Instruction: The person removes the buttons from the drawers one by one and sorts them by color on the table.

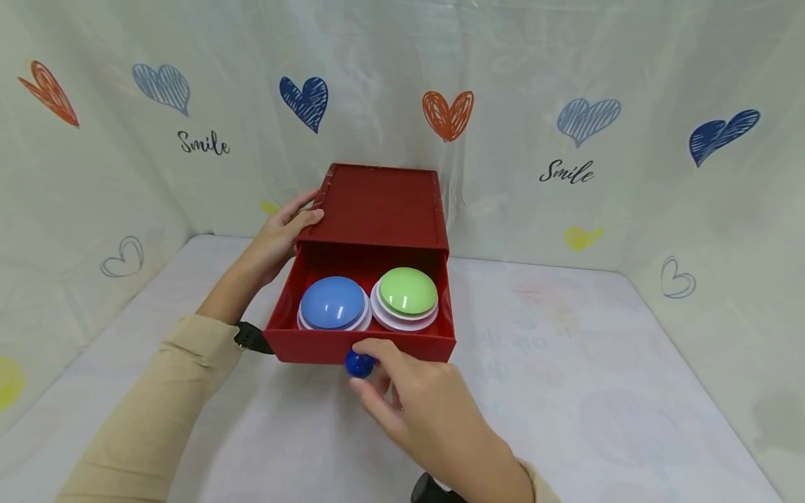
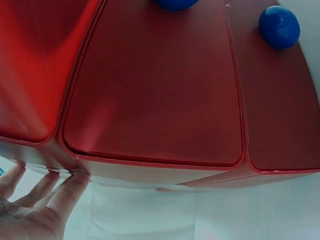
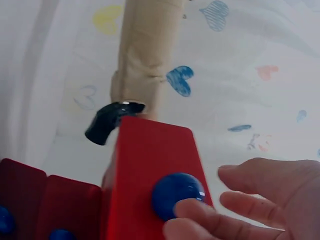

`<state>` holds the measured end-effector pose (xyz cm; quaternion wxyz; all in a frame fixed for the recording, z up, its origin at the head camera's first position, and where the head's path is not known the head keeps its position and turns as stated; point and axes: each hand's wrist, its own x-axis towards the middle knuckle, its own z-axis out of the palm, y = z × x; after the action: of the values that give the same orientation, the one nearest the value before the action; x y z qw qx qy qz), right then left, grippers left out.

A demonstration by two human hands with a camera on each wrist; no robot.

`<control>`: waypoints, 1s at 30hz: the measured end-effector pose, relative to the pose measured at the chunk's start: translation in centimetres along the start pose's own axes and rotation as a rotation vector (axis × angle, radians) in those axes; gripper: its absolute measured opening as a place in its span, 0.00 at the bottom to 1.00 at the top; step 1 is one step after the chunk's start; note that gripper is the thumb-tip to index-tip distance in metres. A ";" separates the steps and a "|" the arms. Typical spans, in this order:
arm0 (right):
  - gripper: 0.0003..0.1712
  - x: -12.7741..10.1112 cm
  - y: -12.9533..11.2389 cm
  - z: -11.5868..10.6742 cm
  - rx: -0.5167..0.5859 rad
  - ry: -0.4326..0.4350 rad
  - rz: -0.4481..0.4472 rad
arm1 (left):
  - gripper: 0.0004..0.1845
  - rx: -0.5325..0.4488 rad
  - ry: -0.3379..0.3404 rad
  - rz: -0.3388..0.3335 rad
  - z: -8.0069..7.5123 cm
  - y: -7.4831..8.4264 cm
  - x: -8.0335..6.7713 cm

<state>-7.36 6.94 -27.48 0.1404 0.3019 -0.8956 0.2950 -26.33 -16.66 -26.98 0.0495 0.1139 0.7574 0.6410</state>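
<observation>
From the head camera, a red drawer (image 1: 361, 347) stands pulled out toward the person from a red box (image 1: 379, 204) on the table (image 1: 566, 363). The drawer's sliding axis runs from the back wall straight to the person. Its blue knob (image 1: 359, 365) sits on the front face, and the right hand (image 1: 418, 402) is right on it, fingertips curled about the knob from the near side. The left hand (image 1: 284, 234) lies flat against the box's left side, fingers straight, bracing it. So the right hand is the nearer one to the knob; the left is well behind it. Inside the drawer I count 2 domes, 1 blue dome (image 1: 333, 302) on the left and 1 green dome (image 1: 408, 291) on the right, side by side and just about touching.

From the left wrist, the left hand (image 2: 35, 207) shows an open palm with straight fingers meeting the box's lower edge. 2 blue knobs show at the top, 1 whole and 1 cut off by the frame.

From the right wrist, the right hand's fingers (image 3: 220, 217) touch the knob (image 3: 177, 195) on the drawer front (image 3: 150, 165); 2 more blue spots show dimly at lower left.
</observation>
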 end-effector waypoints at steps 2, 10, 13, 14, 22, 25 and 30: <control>0.17 -0.1 0.1 -0.7 0.049 0.061 -0.037 | 0.32 -0.001 -0.005 -0.002 0.0 0.0 0.0; 0.12 1.1 2.2 -3.4 0.051 0.270 -0.171 | 0.33 -0.024 -0.027 -0.020 0.0 0.4 -0.3; 0.11 2.1 3.5 -4.2 0.054 0.245 -0.132 | 0.33 -0.025 -0.028 -0.024 0.0 0.4 -0.3; 0.12 2.5 4.0 -4.3 0.050 0.222 -0.114 | 0.33 -0.025 -0.027 -0.023 0.0 0.4 -0.2; 0.23 6.1 7.1 -4.6 0.022 -0.151 -0.081 | 0.33 -0.019 -0.030 -0.017 0.0 0.3 -0.2; 0.26 7.0 7.3 -4.5 -0.069 -0.260 -0.070 | 0.33 -0.021 -0.026 -0.020 0.0 0.3 -0.3; 0.30 7.6 7.1 -4.5 -0.185 -0.364 -0.071 | 0.33 -0.011 -0.017 -0.024 -0.2 0.3 -0.4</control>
<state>-17.32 10.77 -23.82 0.0137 0.3675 -0.9183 0.1467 -25.93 -16.85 -26.67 0.0644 0.1101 0.7546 0.6437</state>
